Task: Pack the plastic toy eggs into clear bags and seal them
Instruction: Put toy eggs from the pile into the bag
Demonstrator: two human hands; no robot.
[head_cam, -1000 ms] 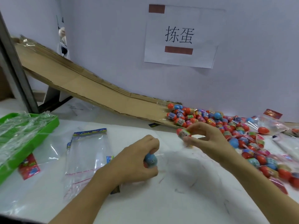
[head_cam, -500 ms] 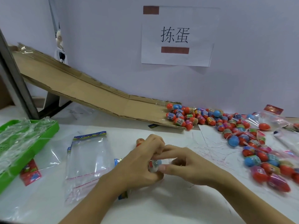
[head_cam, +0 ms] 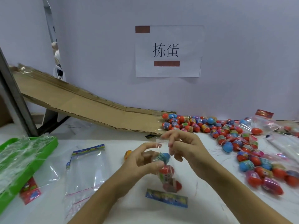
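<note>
Holding a clear bag (head_cam: 165, 173) at centre frame, the left hand (head_cam: 142, 164) now grips its side and the right hand (head_cam: 186, 147) pinches its mouth; toy eggs (head_cam: 166, 170), earlier clutched bare, sit inside.

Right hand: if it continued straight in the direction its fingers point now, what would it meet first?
Probably the left hand, which holds the clear bag with eggs; the right hand points left at the bag's open top. Depth is uncertain.

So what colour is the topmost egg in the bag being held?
Blue egg, with a patterned wrap band; head view.
</note>
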